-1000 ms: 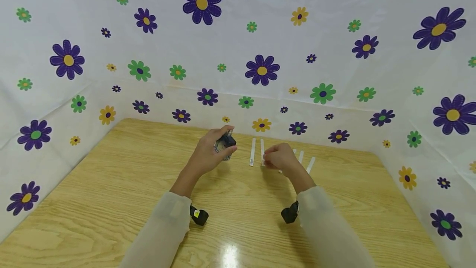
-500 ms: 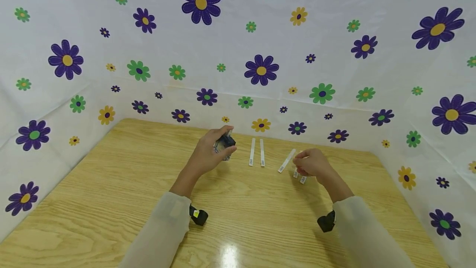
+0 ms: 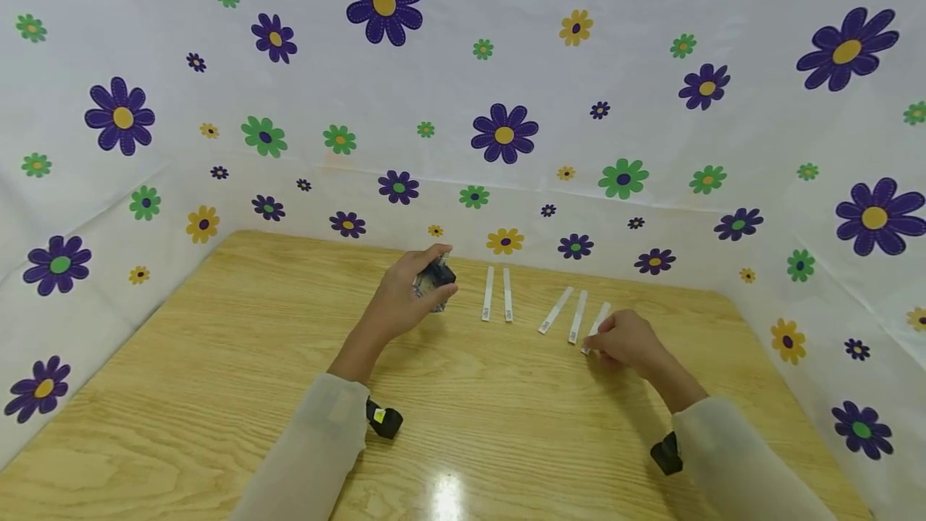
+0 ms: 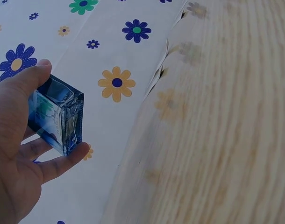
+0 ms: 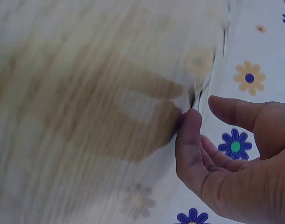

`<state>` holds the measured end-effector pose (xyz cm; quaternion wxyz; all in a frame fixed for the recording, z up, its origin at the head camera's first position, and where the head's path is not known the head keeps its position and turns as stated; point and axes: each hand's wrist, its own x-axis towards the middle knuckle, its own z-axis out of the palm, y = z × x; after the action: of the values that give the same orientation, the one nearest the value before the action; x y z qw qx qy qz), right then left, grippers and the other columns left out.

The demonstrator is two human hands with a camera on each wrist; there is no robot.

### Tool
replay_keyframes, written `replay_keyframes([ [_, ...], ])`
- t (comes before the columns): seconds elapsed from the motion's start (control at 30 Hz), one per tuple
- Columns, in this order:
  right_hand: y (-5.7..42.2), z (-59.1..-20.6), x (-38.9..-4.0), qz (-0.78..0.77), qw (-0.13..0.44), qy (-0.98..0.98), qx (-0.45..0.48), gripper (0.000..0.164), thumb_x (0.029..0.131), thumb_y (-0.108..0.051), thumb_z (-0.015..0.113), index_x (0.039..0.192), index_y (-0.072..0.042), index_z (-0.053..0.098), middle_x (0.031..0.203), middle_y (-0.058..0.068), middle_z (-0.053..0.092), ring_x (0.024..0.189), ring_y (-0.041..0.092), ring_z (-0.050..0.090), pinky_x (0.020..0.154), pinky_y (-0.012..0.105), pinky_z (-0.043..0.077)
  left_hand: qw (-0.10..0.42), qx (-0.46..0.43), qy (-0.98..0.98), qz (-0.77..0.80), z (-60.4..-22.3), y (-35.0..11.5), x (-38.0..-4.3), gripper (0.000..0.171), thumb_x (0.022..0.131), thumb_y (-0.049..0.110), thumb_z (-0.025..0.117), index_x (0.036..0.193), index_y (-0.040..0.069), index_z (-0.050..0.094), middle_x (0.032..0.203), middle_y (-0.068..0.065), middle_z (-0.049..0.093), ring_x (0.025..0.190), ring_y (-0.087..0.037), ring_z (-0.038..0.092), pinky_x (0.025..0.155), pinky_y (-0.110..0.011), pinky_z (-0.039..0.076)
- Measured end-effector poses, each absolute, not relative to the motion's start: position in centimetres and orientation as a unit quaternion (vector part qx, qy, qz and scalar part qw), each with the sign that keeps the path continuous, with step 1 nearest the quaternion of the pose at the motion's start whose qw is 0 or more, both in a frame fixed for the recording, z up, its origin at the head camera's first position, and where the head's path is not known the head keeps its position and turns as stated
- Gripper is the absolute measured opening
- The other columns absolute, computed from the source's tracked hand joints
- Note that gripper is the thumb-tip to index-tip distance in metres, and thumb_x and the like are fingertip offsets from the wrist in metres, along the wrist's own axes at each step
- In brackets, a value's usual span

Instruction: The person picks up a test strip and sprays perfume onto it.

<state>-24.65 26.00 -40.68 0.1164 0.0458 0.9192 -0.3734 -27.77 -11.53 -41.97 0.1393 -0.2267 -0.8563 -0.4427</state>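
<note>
A: Left hand (image 3: 396, 296), how does it grip?

B: Holding a squarish blue glass bottle (image 4: 54, 114) by its edges, thumb one side, fingers the other. Bottle lies just right of the palm, one broad face bare. Seems lifted off the table; probably an edge hold for a firm grip on slick glass.

A: Right hand (image 3: 633, 344)?

B: At the near end of the rightmost white paper strip (image 3: 600, 317). Wrist view: fingers bent, thumb standing apart from the index; no strip seen between them. Likely squaring the strip or touching it lightly.

A: Farther out?

B: Two more strips (image 3: 578, 317) just left of that one, then a gap, then a left pair (image 3: 488, 293). Small printing at the near ends, presumably turned to face the person. Gaps likely keep each separate. Wooden table (image 3: 463, 392) beneath, flowered cloth (image 3: 304, 87) at the far side.
</note>
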Motion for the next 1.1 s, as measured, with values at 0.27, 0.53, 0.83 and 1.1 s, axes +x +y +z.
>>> replay_keyframes([
  [0.27, 25.0, -41.2, -24.8, -0.338, 0.095, 0.935, 0.055, 0.037, 0.087, -0.013, 0.080, 0.066, -0.008, 0.049, 0.054, 0.002, 0.053, 0.049, 0.013, 0.047, 0.051, 0.025, 0.040, 0.147, -0.232, -0.852, -0.446, -42.2, -11.6, -27.8, 0.060, 0.096, 0.044, 0.072, 0.151, 0.036, 0.050, 0.139, -0.008, 0.057, 0.123, -0.029, 0.057, 0.100, -0.054, 0.051],
  [0.53, 25.5, -40.8, -24.8, -0.388, 0.106, 0.911, 0.090, 0.031, 0.078, 0.003, 0.080, 0.098, 0.011, 0.057, 0.085, 0.017, 0.063, 0.062, 0.017, 0.063, 0.057, 0.028, 0.055, 0.152, -0.240, -0.848, -0.448, -42.0, -11.5, -27.8, 0.060, 0.096, 0.040, 0.073, 0.151, 0.030, 0.051, 0.140, -0.009, 0.057, 0.125, -0.029, 0.057, 0.103, -0.053, 0.050],
  [0.83, 26.0, -40.8, -24.6, -0.472, 0.126, 0.866, 0.102, 0.050, 0.084, 0.011, 0.073, 0.126, 0.020, 0.046, 0.107, 0.025, 0.056, 0.069, 0.016, 0.064, 0.062, 0.027, 0.058, 0.155, -0.242, -0.849, -0.444, -42.1, -11.7, -27.8, 0.060, 0.096, 0.040, 0.073, 0.151, 0.031, 0.051, 0.140, -0.009, 0.057, 0.125, -0.029, 0.057, 0.103, -0.053, 0.050],
  [1.1, 27.4, -40.9, -24.5, -0.534, 0.149, 0.826, 0.105, 0.027, 0.096, 0.004, 0.060, 0.119, 0.016, 0.053, 0.084, 0.008, 0.059, 0.067, 0.014, 0.055, 0.062, 0.027, 0.054, 0.142, -0.238, -0.851, -0.447, -41.9, -11.8, -27.6, 0.059, 0.096, 0.039, 0.073, 0.151, 0.033, 0.050, 0.142, -0.008, 0.056, 0.129, -0.030, 0.055, 0.106, -0.054, 0.048],
])
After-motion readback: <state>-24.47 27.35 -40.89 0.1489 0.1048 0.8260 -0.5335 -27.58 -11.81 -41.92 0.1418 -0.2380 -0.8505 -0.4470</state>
